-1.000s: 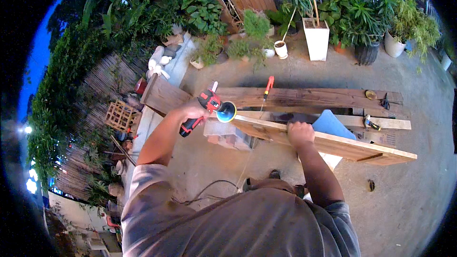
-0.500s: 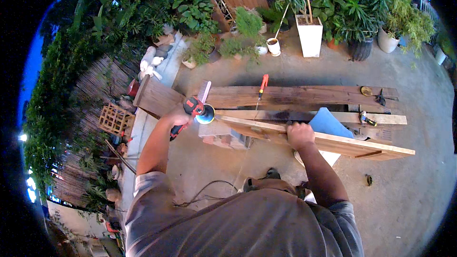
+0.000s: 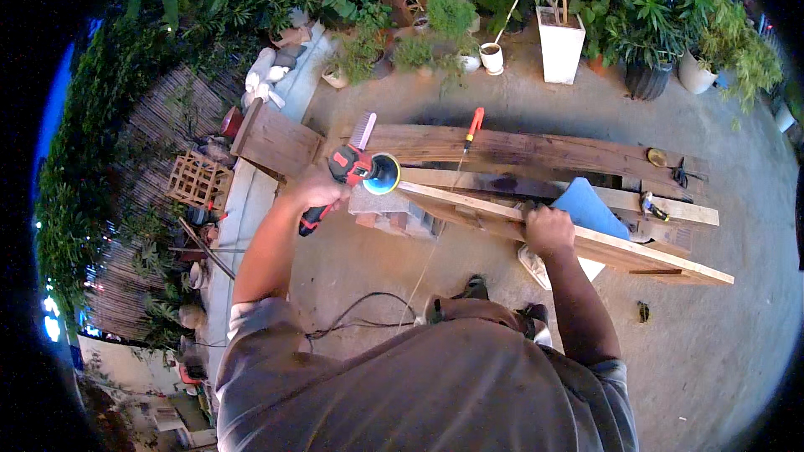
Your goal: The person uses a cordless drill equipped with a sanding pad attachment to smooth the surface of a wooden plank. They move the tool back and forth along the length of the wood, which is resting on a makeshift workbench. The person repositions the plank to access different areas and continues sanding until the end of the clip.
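The grey concrete floor (image 3: 720,343) carries long weathered wooden planks (image 3: 536,151), a stack of grey blocks (image 3: 389,209), a black cable (image 3: 356,314) and white plant pots (image 3: 559,43).

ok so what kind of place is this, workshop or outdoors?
Outdoors, most likely a home yard or patio used as a makeshift woodworking spot. Potted plants line a bare concrete floor, and long wooden planks lie across it. The left hand holds a red power tool; the right hand steadies a plank.
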Motion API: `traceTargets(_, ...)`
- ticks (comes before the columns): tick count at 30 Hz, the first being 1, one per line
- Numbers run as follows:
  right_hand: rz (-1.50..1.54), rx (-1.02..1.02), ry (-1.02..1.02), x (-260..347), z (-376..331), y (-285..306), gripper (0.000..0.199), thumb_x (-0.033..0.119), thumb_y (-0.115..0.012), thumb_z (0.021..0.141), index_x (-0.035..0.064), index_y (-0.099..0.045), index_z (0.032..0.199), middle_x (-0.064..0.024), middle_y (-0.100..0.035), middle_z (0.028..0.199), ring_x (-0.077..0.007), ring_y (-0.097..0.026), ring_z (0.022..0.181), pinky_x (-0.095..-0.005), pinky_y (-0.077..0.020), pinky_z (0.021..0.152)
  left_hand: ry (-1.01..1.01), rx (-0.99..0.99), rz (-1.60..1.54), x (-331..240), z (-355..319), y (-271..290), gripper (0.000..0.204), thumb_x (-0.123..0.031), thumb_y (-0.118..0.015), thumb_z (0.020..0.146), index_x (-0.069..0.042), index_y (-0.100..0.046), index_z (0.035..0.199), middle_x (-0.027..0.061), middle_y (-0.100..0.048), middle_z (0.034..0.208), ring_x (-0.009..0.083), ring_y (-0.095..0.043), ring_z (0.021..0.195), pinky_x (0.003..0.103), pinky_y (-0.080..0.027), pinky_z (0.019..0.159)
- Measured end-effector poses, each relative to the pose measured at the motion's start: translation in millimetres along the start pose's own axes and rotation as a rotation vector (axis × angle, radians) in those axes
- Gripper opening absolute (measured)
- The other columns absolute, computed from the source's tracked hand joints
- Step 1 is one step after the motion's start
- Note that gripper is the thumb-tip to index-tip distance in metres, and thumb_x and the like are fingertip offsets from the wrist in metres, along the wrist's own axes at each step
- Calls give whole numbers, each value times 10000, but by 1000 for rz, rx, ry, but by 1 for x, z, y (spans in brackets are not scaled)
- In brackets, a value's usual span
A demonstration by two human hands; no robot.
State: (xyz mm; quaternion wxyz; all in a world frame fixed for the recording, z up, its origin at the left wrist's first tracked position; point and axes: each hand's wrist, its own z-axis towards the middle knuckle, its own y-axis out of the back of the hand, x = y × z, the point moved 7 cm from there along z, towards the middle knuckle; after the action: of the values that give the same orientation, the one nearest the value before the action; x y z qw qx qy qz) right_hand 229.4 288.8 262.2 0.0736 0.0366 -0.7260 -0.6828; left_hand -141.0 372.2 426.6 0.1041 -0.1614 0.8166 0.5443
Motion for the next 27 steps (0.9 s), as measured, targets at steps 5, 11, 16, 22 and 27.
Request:
traceTargets(5,-44,9,14,3,-1,2,212,244,-492,872,119,-646,947,-80,-655,873,-263,-650,828,-394,-519,695,-20,73,-89,-4,3,-4,96,-91,-621,640,-22,-556,657,55,-573,564,156,-565,484,308,-458,465)
traceTargets(11,28,-110,-50,0,2,-5,204,250,-499,867,128,-661,864,-84,-656,809,-248,-654,805,-399,-521,692,-12,87,-6,-14,1,-2,105,-96,-625,659,-20,-558,688,59,-581,585,157,-566,491,309,-464,474)
traceTargets(16,39,-120,-33,2,2,-6,210,240,-486,877,130,-657,827,-80,-658,813,-248,-649,826,-409,-516,699,-48,134,-22,-23,-6,-6,125,-113,-630,680,-15,-573,732,65,-595,609,160,-582,513,312,-477,491)
traceTargets(22,20,-10,-6,5,0,2,202,236,-478,886,124,-647,883,-78,-655,900,-245,-643,861,-402,-511,704,-32,49,105,-25,-18,-8,143,-119,-626,690,-15,-603,785,81,-600,609,164,-603,532,318,-484,502)
traceTargets(27,24,-26,3,7,-2,5,205,238,-477,886,121,-644,912,-82,-654,918,-250,-643,863,-396,-510,701,-44,-26,97,-20,-15,-2,158,-130,-628,678,-16,-604,786,81,-606,607,178,-607,534,337,-486,518)
